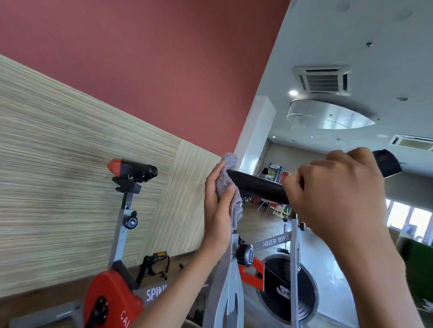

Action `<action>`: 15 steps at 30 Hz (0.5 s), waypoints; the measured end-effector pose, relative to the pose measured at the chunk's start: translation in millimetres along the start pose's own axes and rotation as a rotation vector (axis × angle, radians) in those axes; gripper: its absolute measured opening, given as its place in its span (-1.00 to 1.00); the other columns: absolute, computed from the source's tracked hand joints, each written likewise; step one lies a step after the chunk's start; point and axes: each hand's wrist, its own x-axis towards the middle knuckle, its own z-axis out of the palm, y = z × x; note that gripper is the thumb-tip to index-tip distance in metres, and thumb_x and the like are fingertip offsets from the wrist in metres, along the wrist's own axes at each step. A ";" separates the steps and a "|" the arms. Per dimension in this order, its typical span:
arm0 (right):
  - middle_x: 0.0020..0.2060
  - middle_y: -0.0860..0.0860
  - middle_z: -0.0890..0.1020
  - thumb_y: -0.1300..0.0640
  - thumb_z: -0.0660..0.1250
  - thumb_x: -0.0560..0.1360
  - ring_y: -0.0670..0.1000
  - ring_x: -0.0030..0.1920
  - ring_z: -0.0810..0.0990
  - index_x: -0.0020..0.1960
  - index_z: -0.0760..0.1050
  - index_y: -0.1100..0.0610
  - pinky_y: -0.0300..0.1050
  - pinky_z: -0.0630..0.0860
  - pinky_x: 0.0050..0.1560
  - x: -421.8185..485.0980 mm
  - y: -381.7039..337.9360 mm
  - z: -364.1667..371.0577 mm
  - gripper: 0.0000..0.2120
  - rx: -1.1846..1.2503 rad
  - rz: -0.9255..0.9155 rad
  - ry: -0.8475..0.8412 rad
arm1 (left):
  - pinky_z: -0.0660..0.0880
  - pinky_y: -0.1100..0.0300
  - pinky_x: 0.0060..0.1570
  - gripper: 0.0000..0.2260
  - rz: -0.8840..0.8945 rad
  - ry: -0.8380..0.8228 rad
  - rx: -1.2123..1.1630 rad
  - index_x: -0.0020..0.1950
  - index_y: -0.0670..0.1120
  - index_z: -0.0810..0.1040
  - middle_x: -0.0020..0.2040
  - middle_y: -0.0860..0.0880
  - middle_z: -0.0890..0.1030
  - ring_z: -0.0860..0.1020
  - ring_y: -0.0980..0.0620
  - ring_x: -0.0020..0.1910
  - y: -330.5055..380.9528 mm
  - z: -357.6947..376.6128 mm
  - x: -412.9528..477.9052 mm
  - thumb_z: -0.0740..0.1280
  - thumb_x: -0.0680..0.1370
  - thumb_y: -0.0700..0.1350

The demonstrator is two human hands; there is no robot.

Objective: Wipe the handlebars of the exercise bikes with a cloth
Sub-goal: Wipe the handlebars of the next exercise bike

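A black padded handlebar (pixel 259 186) of a grey and red exercise bike (pixel 230 276) runs across the middle of the view. My left hand (pixel 218 208) holds a grey cloth (pixel 228 186) wrapped over the bar's left end, thumb on top of the cloth. Part of the cloth hangs down below the hand. My right hand (pixel 338 194) grips the same bar further right, fingers curled round it. The bar's right end (pixel 386 162) sticks out past that hand.
The bike's black and red saddle (pixel 132 171) stands on its post at the left, before a wood-panelled wall (pixel 62 157). The flywheel (pixel 287 288) sits below the bar. A pedal (pixel 156 260) shows near the floor. Open room with furniture lies behind.
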 end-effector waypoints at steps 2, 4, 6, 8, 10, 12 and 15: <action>-0.59 0.11 0.46 0.15 0.11 0.41 0.07 -0.41 0.22 -0.54 0.41 0.18 0.00 0.20 -0.16 -0.4 -1.0 1.0 -0.64 -0.005 0.009 0.004 | 0.38 0.17 0.34 -0.61 -0.090 -0.024 -0.085 0.29 -0.02 0.52 0.33 -0.04 0.54 0.48 0.04 0.35 3.3 -11.0 8.0 0.28 0.46 -0.16; -0.60 0.10 0.44 0.15 0.11 0.42 0.07 -0.41 0.22 -0.54 0.40 0.17 0.01 0.22 -0.16 -0.4 -2.2 1.2 -0.63 -0.008 0.025 0.019 | 0.42 0.19 0.22 -0.66 -0.130 -0.004 -0.106 0.15 -0.01 0.60 0.20 -0.01 0.62 0.54 0.02 0.24 5.9 -17.8 15.8 0.31 0.39 -0.14; -0.61 0.09 0.42 0.17 0.10 0.43 0.07 -0.42 0.22 -0.54 0.30 0.14 0.01 0.23 -0.16 -0.1 -4.8 0.7 -0.65 -0.005 0.046 0.057 | 0.39 0.34 0.13 -0.75 -0.090 0.045 -0.030 0.06 -0.02 0.59 0.07 0.16 0.63 0.54 0.16 0.17 5.5 -14.4 21.7 0.26 0.43 -0.05; -0.62 0.10 0.42 0.18 0.11 0.43 0.07 -0.43 0.21 -0.51 0.22 0.10 0.01 0.22 -0.16 -0.2 -8.2 0.7 -0.67 0.000 0.062 0.088 | 0.34 0.44 0.10 -0.73 -0.012 0.098 0.089 0.06 0.00 0.56 0.00 0.28 0.60 0.51 0.28 0.14 2.2 -0.7 24.9 0.13 0.53 0.05; -0.63 0.10 0.43 0.18 0.12 0.43 0.07 -0.44 0.22 -0.54 0.26 0.11 0.00 0.22 -0.17 0.5 -10.5 2.6 -0.64 -0.004 0.083 0.114 | 0.36 0.32 0.21 -0.69 0.180 0.142 0.177 0.10 0.03 0.55 0.08 0.22 0.59 0.51 0.20 0.20 -5.5 14.3 27.3 0.04 0.60 0.04; -0.63 0.10 0.44 0.18 0.14 0.43 0.09 -0.47 0.28 -0.56 0.34 0.15 0.00 0.22 -0.17 0.9 -11.0 6.2 -0.62 -0.018 0.100 0.127 | 0.43 0.01 0.26 -0.69 0.446 0.189 0.219 0.11 -0.07 0.57 0.11 0.02 0.59 0.54 -0.05 0.21 -18.5 26.7 29.7 0.04 0.66 -0.03; -0.62 0.08 0.46 0.16 0.15 0.45 0.11 -0.46 0.34 -0.55 0.41 0.16 -0.01 0.25 -0.16 -0.2 -10.6 9.9 -0.60 -0.049 0.093 0.135 | 0.47 -0.08 0.16 -0.60 0.677 0.256 0.230 0.11 -0.18 0.54 0.06 -0.10 0.58 0.56 -0.15 0.11 -39.5 33.3 39.0 0.02 0.69 0.06</action>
